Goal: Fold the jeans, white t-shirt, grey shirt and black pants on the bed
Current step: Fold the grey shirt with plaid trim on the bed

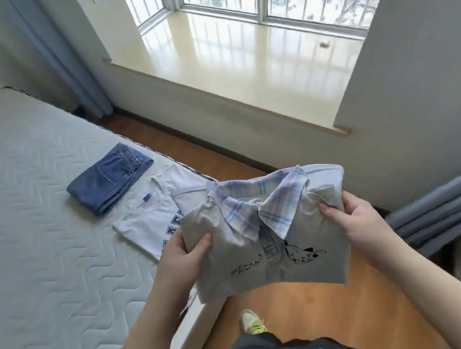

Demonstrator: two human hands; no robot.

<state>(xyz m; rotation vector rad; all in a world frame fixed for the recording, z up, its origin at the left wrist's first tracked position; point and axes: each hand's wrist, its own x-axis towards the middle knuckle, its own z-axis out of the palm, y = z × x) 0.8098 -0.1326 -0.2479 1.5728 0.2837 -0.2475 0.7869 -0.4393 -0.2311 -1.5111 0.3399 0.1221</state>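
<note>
Grey shirt (265, 229) folded, both hands' grip (side edges), above floor beside bed (36, 235)

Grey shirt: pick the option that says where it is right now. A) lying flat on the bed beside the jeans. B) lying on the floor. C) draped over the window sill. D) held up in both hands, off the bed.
D: the folded grey shirt is gripped by the left hand and the right hand at its two sides, held in the air past the bed edge, above the wooden floor.
</note>
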